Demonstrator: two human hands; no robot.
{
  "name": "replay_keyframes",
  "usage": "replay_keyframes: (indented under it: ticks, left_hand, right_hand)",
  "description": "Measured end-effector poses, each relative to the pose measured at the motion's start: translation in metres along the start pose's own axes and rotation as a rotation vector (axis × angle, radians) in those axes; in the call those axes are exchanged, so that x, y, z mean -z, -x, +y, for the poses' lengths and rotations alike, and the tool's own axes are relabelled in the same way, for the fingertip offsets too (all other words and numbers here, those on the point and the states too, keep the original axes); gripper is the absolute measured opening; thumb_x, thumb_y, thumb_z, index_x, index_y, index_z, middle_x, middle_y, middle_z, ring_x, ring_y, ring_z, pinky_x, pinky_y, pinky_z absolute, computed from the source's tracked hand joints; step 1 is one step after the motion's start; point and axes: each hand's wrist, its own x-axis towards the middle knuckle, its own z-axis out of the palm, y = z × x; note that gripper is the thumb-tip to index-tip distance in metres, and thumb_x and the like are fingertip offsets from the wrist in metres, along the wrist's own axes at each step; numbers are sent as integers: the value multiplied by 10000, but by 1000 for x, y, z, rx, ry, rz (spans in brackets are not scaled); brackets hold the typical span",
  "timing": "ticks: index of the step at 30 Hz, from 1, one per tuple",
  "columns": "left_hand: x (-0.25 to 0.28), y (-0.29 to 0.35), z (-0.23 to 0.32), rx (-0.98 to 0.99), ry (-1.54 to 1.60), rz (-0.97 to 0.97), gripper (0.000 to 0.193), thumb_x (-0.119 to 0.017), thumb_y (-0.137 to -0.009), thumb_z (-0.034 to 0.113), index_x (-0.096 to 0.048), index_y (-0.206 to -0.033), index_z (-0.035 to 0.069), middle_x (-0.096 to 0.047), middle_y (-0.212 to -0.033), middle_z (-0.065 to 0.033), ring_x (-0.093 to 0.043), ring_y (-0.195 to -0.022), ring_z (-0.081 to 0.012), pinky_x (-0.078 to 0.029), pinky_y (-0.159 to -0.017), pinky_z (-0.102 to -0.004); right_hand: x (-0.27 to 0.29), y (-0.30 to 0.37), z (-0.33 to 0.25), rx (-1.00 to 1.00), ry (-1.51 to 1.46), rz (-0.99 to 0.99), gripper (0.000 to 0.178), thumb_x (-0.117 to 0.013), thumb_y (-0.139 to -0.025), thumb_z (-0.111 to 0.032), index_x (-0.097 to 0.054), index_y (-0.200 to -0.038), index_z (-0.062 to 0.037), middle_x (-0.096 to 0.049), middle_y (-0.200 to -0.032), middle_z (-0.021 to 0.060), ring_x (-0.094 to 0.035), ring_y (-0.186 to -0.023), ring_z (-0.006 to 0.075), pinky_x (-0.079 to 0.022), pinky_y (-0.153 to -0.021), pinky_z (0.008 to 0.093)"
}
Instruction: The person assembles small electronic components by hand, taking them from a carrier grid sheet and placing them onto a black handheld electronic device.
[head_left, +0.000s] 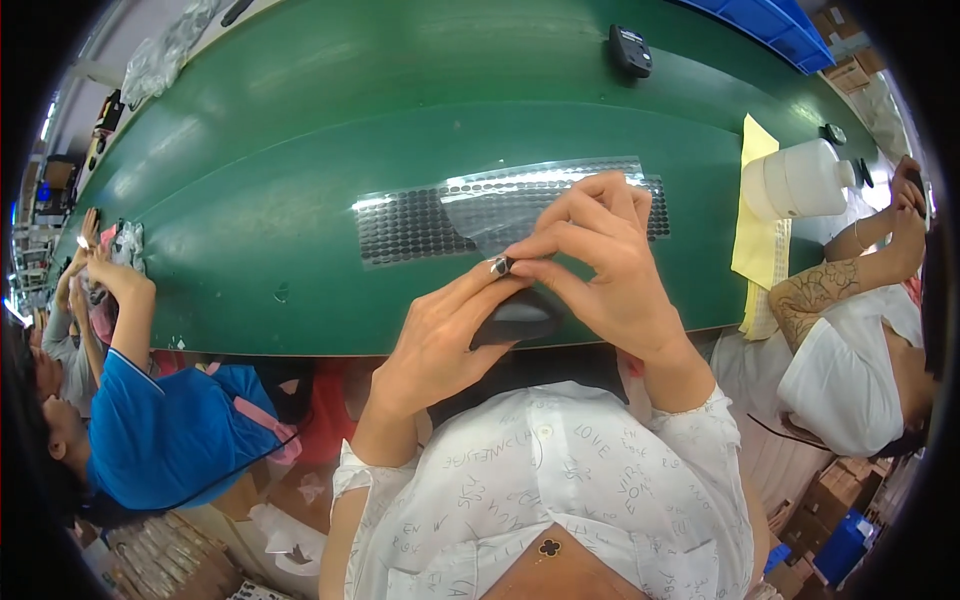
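Note:
My left hand [440, 330] is wrapped round a smooth, rounded black computer mouse [520, 315], held just over the table's near edge. At the tip of its index finger sits a small dark pad [502, 266] with a shiny glint. My right hand [605, 260] pinches at that pad with thumb and index finger, its other fingers curled above. Beyond both hands lies a sheet of small dark oval pads [405, 228] in rows. Clear film [540, 180] covers part of that sheet, and my right hand hides some of it.
The green table [280, 170] bears another black mouse [630, 52] at the far side. To the right are yellow paper [757, 240] and a white bottle [800, 180] lying sideways. Blue bins [770, 28] stand at far right. People sit on both sides, one in a blue shirt [170, 430].

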Motion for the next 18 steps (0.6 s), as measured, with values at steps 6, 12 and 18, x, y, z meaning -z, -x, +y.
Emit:
replay_keyframes:
  ticks: [6,12,18]
  left_hand:
    - [1,-2,0,-31,-93,-38,501,-780,-631,-2,-670,-1120,7,-646,-1225,-145,-679,-998,-317,-569,-785,-382]
    - [1,-2,2,-6,-49,-60,489,-782,-644,5,-668,-1120,8,-643,-1234,-137,-679,-997,-318,-565,-793,-376]
    - [3,-6,8,59,131,-4,426,-799,-709,28,-660,-1111,-5,-654,-1177,-135,-693,-919,-303,-559,-806,-346]
  right_hand:
    - [7,-2,2,23,-10,-56,170,-814,-700,-101,-732,-845,-137,-606,-860,-40,-496,-975,192,-293,-861,358]
    - [10,-3,4,6,-96,-89,199,-819,-684,-76,-708,-843,-119,-603,-864,-25,-500,-969,204,-318,-860,368]
    - [-1,-3,14,149,-108,-29,194,-810,-694,-74,-680,-835,-104,-595,-865,-1,-508,-949,219,-353,-850,369]
